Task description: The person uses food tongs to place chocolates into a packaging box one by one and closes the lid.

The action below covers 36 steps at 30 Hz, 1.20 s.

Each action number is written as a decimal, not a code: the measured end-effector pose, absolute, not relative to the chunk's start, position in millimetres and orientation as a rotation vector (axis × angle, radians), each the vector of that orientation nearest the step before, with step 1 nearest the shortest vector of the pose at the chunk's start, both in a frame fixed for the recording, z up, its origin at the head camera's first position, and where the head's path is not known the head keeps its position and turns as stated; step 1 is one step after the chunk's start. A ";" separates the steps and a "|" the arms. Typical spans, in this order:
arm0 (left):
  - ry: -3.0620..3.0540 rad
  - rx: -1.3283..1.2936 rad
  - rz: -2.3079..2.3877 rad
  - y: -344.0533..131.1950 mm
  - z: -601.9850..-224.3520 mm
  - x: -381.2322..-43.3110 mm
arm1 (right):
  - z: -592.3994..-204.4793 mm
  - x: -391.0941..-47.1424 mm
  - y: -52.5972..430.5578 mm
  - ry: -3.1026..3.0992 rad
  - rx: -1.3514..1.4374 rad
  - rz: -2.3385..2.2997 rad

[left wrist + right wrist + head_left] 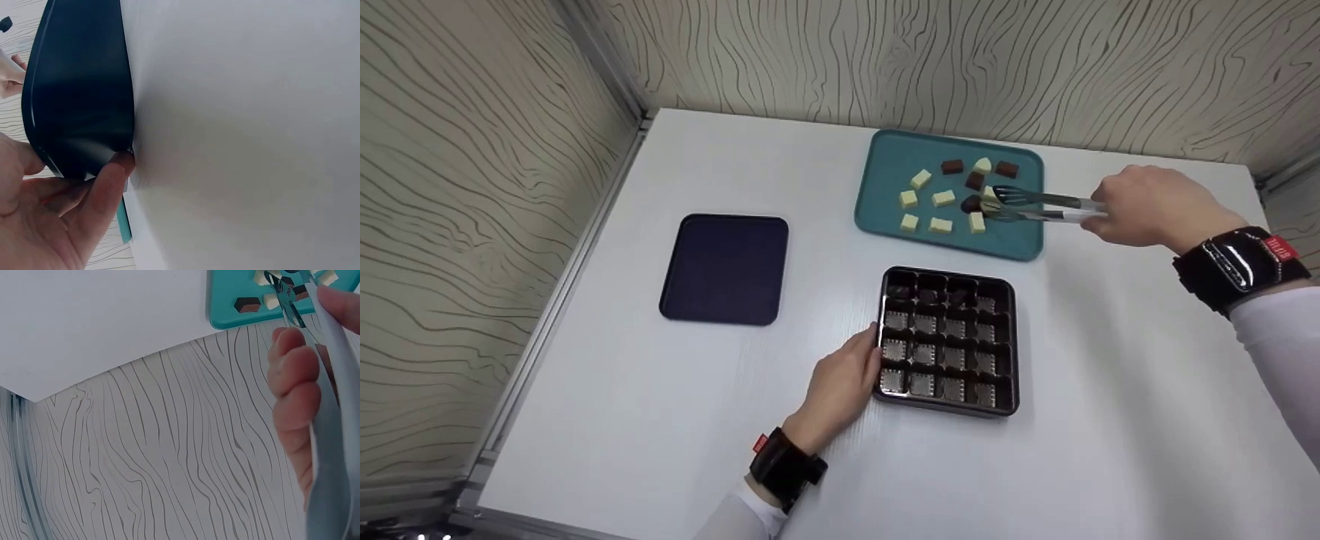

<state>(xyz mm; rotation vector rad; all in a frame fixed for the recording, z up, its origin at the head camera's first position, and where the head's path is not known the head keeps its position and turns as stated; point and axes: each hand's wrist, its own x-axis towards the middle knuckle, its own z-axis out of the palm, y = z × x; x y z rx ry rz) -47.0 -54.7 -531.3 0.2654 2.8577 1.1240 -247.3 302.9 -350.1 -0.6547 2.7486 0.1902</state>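
Right of the teal rectangular tray [885, 180], the right hand [1155, 204] pinches shiny white-handled tongs [1061, 200] pointing left, tips parted beside the tray's dark rounded chocolate [970, 204]; nearside, the left hand [838, 382] grips a black square compartmented box [947, 406].

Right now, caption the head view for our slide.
Right hand holds tongs over teal tray; left hand touches compartmented box.

white long sleeves [1279, 352], black wrist straps [786, 469], glossy right strap face [1236, 261], red tags [1282, 248] with lettering
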 end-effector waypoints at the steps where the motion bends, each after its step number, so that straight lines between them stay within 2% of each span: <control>1: 2.858 0.267 1.122 -54.3 -531.3 -47.1 | -350.8 -248.0 302.7 2.749 -0.659 0.193; 27: 2.888 0.281 1.105 -54.1 -531.2 -47.8 | -353.1 -248.3 294.4 2.696 -0.627 0.145; 36: 2.882 0.279 1.117 -55.1 -530.8 -47.4 | -327.4 -222.0 304.9 2.703 -0.637 0.204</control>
